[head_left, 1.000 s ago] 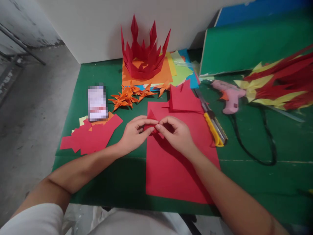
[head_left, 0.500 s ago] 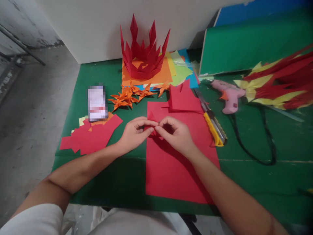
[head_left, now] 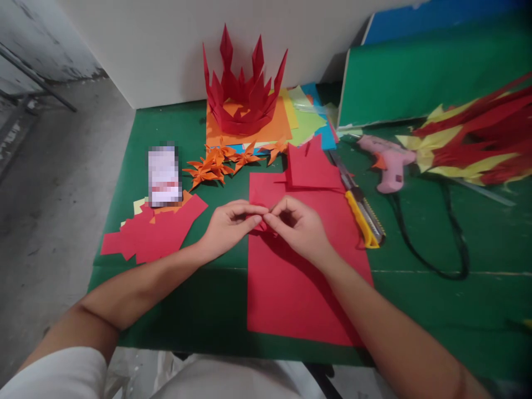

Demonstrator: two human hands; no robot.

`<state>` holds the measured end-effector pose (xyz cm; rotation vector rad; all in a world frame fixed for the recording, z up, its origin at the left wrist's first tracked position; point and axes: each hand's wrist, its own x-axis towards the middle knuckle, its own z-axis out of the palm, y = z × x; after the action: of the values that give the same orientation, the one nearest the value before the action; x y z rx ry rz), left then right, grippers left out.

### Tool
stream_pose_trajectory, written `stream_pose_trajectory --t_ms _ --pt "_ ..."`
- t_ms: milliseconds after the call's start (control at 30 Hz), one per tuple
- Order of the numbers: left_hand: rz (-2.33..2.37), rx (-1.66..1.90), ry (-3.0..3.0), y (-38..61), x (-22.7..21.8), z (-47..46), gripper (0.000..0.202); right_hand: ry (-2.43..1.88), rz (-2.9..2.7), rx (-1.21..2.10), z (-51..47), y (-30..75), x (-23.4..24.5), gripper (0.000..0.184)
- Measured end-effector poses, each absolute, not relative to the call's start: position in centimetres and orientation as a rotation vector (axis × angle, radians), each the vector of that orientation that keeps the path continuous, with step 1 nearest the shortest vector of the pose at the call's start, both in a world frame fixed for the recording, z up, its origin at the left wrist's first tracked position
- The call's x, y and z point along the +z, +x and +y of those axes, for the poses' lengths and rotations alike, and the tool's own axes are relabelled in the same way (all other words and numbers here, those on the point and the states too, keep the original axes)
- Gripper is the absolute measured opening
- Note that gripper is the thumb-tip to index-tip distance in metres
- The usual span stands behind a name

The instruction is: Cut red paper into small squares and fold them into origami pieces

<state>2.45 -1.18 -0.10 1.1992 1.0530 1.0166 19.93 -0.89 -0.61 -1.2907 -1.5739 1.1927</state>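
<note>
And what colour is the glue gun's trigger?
The trigger is orange, on a pink glue gun; head view shows it.

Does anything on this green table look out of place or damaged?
Nothing looks spilled or plainly damaged. The paper scraps left of the left hand lie in a ragged heap, and the yellow knife seems to have its blade out.

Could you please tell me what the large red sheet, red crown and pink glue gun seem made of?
Large red sheet: matte paper or thin card, flat and straight-edged. Red crown: likely matte paper, crisply folded. Pink glue gun: probably smooth plastic, seemingly moulded.
</note>
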Motion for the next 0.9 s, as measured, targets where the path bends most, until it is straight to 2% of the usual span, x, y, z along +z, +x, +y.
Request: stream_pose_trajectory --t_ms 100,267,733,900 --pt "1.045 1.026 1.169 2.64 -0.07 -1.22 0.030 -1.290 -1.564 1.204 -0.86 19.96 -0.73 0.026" --pt "1.113 1.102 1.235 2.71 -0.09 -1.32 0.022 -1.178 -1.515 1.304 -0.79 19.83 -0.63 0.023" --pt "1.154 1.158 1.165 2.92 -0.34 -1.51 0.019 -1.054 -1.426 1.466 -0.76 19.64 -0.70 0.036" --pt "1.158 1.123 1.192 2.78 -0.32 -1.51 0.017 -1.040 -1.423 1.519 -0.82 19.74 -0.36 0.032"
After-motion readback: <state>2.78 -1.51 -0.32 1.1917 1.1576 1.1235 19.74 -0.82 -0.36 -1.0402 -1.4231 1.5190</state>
